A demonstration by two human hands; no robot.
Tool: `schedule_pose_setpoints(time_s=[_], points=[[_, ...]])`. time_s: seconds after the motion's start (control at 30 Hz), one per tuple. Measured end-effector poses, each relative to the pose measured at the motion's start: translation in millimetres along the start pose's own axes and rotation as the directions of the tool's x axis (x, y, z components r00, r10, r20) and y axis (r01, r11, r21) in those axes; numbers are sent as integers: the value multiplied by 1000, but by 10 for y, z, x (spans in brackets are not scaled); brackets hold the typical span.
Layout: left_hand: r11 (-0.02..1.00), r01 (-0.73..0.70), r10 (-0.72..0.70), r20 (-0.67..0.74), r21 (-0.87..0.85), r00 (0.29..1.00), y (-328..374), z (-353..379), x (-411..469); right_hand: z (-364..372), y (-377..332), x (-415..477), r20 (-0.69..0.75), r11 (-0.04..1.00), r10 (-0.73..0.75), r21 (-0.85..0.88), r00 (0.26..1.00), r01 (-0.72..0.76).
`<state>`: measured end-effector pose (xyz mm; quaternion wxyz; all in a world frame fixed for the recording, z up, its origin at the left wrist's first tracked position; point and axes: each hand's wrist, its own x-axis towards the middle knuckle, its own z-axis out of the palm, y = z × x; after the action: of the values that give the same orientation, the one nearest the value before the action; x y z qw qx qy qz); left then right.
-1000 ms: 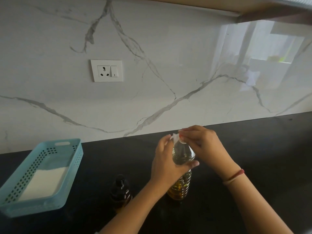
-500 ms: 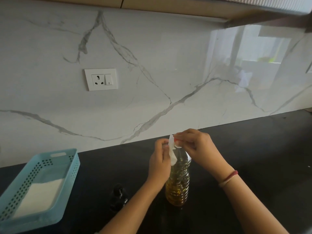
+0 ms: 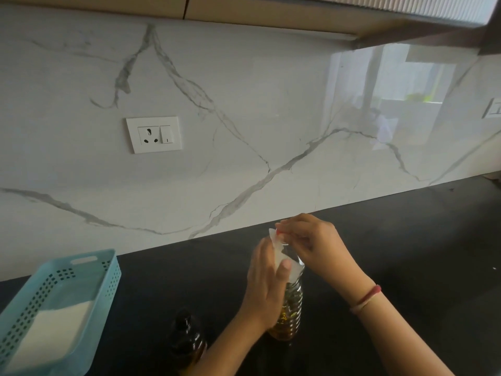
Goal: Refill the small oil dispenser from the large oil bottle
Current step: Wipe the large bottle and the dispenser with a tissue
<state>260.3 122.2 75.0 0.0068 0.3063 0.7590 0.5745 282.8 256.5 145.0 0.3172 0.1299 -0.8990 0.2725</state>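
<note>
blue perforated basket (image 3: 107, 278) on black counter (image 3: 406, 240), wall socket (image 3: 153, 134), marble backsplash (image 3: 244, 104)

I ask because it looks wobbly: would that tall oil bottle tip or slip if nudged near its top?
Probably tippy: the oil bottle is tall and narrow on the counter. Its ribbed sides likely help a grip, though an oily film could make it slick. The oil showing low down may steady it somewhat.

The large oil bottle (image 3: 292, 308), clear ribbed plastic holding amber oil, stands upright on the dark counter (image 3: 406, 240). The small oil dispenser (image 3: 187, 338), dark brown, stands just left of it.
</note>
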Motion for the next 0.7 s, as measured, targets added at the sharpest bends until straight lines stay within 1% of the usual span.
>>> schedule_pose_setpoints(time_s=[0.03,0.07,0.1,0.13,0.23,0.27,0.33,0.43,0.5,0.53,0.6,0.63,0.67,0.7], points=[[998,29,-29,5,-48,1000,44,-49,43,-1,8,2,0,1000,5,5,1000,-5],[990,98,-95,39,-103,995,88,-127,106,-7,14,5,1,1000,14,13,1000,-14],[972,178,-166,91,-153,982,180,-206,163,-12,22,9,2,1000,21,20,1000,-21],[958,220,-194,151,-182,969,248,-276,210,-14,28,13,3,999,24,24,1000,-24],[956,222,-168,262,-194,950,396,-373,216,1,21,8,2,999,27,35,1000,-27],[965,172,-115,274,-198,955,384,-365,204,4,20,2,1,999,26,37,1000,-26],[978,142,-98,268,-152,958,286,-336,210,-1,34,-7,-2,999,16,36,1000,-16],[970,223,-180,332,-95,926,304,-395,269,-31,50,-16,-8,998,29,58,1000,-28],[954,291,-249,343,-76,906,339,-439,271,-42,49,-16,-7,997,38,71,999,-38],[950,300,-254,343,-86,904,362,-440,250,-37,42,-19,-6,996,40,75,999,-39],[968,218,-168,325,-126,931,354,-394,184,-19,27,-31,-16,996,38,79,999,-37],[979,171,-132,302,-107,944,323,-337,142,-12,24,-37,-26,995,39,89,999,-37],[991,124,-104,274,-55,956,280,-274,92,-8,22,-44,-32,994,43,98,999,-39],[995,81,-93,240,57,966,226,-216,50,-8,20,-49,-32,994,48,100,998,-44]])
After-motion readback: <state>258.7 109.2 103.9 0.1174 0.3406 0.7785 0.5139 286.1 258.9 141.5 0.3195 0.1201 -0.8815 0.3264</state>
